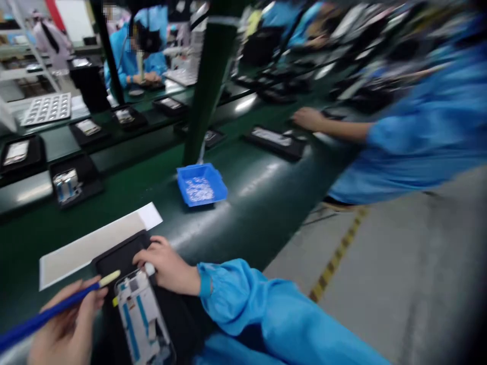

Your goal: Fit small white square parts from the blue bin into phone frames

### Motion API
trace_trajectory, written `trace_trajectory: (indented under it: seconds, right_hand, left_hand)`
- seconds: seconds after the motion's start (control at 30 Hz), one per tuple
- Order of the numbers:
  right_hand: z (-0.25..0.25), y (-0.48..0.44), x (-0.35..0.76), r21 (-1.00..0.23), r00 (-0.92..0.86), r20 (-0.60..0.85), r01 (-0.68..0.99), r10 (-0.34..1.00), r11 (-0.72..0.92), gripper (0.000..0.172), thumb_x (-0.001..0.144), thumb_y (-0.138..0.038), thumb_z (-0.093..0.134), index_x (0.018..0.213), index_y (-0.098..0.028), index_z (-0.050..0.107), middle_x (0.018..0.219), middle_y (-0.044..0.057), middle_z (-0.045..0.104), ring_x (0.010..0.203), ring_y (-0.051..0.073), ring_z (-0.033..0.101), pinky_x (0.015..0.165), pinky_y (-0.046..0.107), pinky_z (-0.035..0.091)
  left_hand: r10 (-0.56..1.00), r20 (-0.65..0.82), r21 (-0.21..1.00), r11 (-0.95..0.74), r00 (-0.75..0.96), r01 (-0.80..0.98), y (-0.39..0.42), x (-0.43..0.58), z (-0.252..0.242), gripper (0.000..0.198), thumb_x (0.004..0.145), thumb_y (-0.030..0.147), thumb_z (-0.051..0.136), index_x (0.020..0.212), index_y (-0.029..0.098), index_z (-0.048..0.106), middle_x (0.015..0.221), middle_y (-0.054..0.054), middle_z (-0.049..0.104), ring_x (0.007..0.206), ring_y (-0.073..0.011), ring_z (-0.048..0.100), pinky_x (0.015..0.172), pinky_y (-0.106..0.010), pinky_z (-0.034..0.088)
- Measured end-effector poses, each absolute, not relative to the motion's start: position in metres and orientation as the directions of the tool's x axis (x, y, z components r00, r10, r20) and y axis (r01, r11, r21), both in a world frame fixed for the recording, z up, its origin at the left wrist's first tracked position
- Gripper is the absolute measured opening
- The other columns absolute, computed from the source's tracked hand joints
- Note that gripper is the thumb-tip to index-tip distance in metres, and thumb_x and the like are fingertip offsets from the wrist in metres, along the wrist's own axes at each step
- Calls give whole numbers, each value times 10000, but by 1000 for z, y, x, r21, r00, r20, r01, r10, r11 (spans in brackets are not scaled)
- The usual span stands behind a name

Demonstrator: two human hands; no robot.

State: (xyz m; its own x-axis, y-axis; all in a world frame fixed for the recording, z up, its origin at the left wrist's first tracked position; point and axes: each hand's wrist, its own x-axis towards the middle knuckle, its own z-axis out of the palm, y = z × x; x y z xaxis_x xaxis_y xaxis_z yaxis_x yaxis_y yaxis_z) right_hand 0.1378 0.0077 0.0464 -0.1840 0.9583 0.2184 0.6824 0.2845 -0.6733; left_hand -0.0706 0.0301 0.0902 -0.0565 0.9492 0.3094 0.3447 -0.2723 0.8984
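Note:
My left hand (72,319), at the lower left, is closed around a blue stick (49,315) with a pale yellow tip. That tip points at the top end of an opened phone-like device (142,319), which has a white interior and blue strips. The device lies on a black tray (124,253). My right hand (167,266) rests over the tray at the device's upper right corner, fingers curled, with a small white thing (149,268) at the fingertips. Behind the tray lies a white-edged beige sheet (91,246).
A blue bin (201,185) of small white pieces stands beside a green post (207,86). Black trays with devices (70,182) line the conveyor at the left. Another black tray (276,142) lies near a co-worker's hand (310,119) on the right. People in blue sit farther back.

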Motion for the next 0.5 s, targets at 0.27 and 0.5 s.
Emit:
trace_trajectory:
  seconds: [0.27,0.5]
  right_hand:
    - [41,15,132,-824,-178,265,468,948,318,442,743,83,487,1034,-239,566,821,-45,681,833,188,608,1157,553,211]
    - [35,14,134,-853,-159,282,409,946,323,412,784,61,478,1051,-241,564,833,-28,669,838,197,601,1140,550,270]
  left_hand:
    - [975,214,900,-172,-62,400,31,-75,98,221,798,316,725,888,167,589,757,-36,747,568,-168,715,533,-244,610]
    - [971,235,817,-226,52,530,25,-75,90,177,840,304,712,909,166,625,944,-84,749,793,-204,741,680,-302,627]
